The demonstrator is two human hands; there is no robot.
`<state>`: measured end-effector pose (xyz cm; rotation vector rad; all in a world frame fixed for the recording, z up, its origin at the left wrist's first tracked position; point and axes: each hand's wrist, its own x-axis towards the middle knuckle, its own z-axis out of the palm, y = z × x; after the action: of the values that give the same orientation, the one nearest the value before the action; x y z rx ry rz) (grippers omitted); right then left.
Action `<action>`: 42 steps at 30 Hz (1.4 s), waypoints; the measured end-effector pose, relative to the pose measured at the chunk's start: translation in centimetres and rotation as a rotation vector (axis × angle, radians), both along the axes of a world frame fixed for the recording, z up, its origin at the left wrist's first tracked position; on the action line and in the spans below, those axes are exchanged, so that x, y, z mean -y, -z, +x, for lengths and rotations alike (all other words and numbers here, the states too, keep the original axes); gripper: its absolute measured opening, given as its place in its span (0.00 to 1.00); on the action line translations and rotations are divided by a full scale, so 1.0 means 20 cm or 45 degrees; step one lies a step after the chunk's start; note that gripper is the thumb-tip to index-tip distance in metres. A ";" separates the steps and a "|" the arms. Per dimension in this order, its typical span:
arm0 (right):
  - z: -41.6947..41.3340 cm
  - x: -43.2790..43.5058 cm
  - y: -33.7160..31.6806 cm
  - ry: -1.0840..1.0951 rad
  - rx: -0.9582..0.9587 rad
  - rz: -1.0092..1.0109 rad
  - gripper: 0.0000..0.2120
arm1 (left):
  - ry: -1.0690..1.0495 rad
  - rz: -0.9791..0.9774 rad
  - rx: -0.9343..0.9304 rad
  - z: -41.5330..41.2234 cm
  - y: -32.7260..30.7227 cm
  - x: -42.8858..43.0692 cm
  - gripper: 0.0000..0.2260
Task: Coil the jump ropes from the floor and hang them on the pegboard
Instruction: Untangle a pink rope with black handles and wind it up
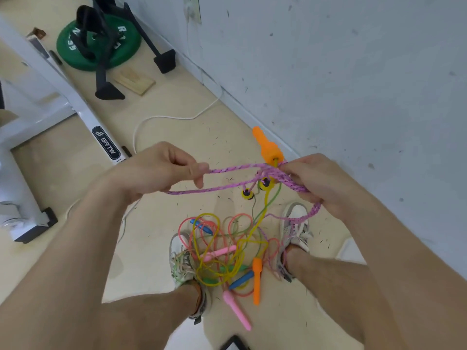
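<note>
Head view: the left hand pinches the purple braided jump rope between thumb and forefinger, while the right hand clutches its gathered loops — an orange handle juts up just beside those fingers. Two yellow-and-black handle ends dangle under the strand. The other ropes lie in a tangle on the floor between the shoes. The braid looks soft, light and limp — best gathered near its handles; the thin plastic cords below will probably spring and snag.
</note>
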<state>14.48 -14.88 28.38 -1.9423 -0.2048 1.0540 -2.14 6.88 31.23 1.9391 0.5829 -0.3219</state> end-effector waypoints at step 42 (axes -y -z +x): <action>-0.09 -0.03 -0.18 -0.450 -0.751 0.512 0.19 | -0.325 -1.164 0.180 0.27 0.22 0.35 0.12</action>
<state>12.60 -14.31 32.03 -1.1992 -0.4004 1.6283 3.22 -0.12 26.90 0.9867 0.4645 -0.2263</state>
